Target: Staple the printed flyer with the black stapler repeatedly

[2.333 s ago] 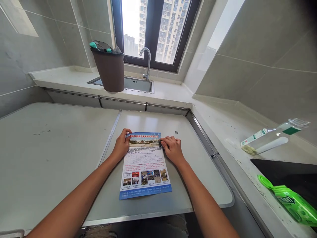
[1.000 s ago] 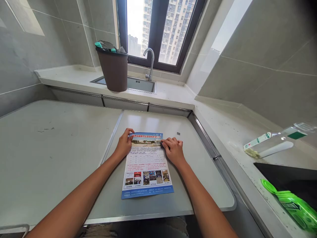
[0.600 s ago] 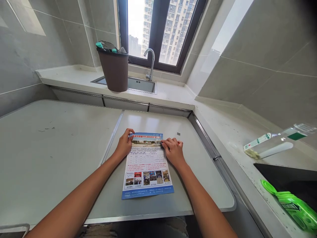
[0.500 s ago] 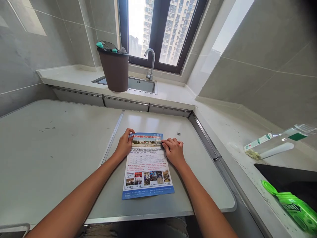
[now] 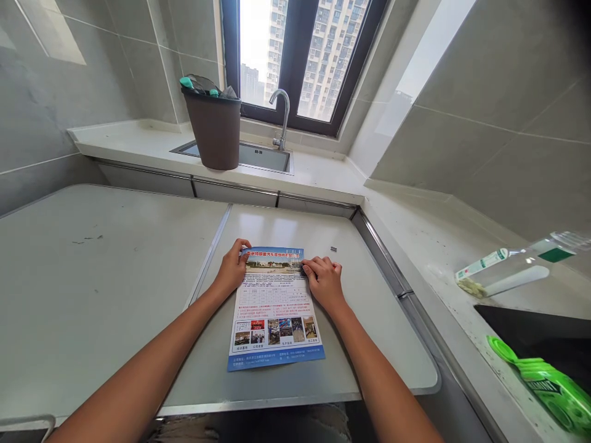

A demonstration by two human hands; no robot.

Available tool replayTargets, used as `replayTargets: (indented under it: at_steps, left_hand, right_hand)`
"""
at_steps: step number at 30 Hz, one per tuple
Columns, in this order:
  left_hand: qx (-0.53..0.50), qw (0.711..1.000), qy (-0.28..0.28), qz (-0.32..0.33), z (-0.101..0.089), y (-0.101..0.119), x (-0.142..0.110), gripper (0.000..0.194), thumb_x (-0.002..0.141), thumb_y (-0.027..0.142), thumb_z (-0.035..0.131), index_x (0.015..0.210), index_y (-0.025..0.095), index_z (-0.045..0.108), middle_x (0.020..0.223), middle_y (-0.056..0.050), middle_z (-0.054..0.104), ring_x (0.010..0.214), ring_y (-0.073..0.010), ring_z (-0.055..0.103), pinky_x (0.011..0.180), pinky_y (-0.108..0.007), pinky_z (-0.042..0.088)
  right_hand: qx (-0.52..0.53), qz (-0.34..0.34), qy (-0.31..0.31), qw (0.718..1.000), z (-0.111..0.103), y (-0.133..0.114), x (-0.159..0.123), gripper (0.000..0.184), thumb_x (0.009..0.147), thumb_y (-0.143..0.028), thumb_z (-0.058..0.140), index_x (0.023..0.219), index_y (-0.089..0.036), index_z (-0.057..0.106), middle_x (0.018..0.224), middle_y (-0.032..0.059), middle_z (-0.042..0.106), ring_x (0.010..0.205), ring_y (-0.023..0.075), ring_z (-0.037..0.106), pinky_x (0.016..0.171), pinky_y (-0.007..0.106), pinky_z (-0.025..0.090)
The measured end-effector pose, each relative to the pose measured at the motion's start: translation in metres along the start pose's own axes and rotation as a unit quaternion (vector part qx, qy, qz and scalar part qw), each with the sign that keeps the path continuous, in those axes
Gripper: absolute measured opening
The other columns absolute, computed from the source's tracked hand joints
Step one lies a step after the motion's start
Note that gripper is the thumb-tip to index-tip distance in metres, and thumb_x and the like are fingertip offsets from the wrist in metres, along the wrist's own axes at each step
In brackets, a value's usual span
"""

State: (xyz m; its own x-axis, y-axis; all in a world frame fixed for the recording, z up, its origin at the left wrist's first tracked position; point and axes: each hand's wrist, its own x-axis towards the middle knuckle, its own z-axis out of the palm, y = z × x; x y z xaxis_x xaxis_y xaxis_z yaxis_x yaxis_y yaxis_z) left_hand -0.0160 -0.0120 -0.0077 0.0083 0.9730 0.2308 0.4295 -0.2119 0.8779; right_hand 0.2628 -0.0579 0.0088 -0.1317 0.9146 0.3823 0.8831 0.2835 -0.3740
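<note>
A printed flyer [image 5: 277,307] with a blue border, red heading and several small photos lies on the white folding table. My left hand [image 5: 233,267] grips its upper left edge, with the fingers curled at the top corner. At the upper right edge, my right hand [image 5: 325,280] has its fingers closed together around a small dark object [image 5: 303,268]. My fingers cover most of that object, so its kind does not show. A little beyond my right hand lies a small grey strip [image 5: 333,249] that looks like staples.
The white table [image 5: 115,277] has a seam left of the flyer. Behind it, a brown bin [image 5: 215,132] stands by the sink [image 5: 268,159] and faucet [image 5: 282,117]. A clear bottle [image 5: 521,271] and a green pouch [image 5: 549,387] lie on the right counter [image 5: 406,227].
</note>
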Motion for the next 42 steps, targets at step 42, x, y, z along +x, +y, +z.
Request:
replayTargets:
  at_steps: [42]
  left_hand:
    - [0.01,1.0,-0.016,0.004,-0.002,-0.004,0.004,0.018,0.093,0.033,0.049,0.109,0.026,0.055,0.1,-0.003,0.06,0.079,-0.0199,0.068,0.065,-0.028,0.049]
  right_hand:
    - [-0.02,0.115,0.011,0.993,-0.011,0.042,0.006,0.022,0.088,-0.02,0.069,0.11,-0.022,0.065,0.106,0.0071,0.072,0.099,0.0247,0.063,0.079,0.031,0.041]
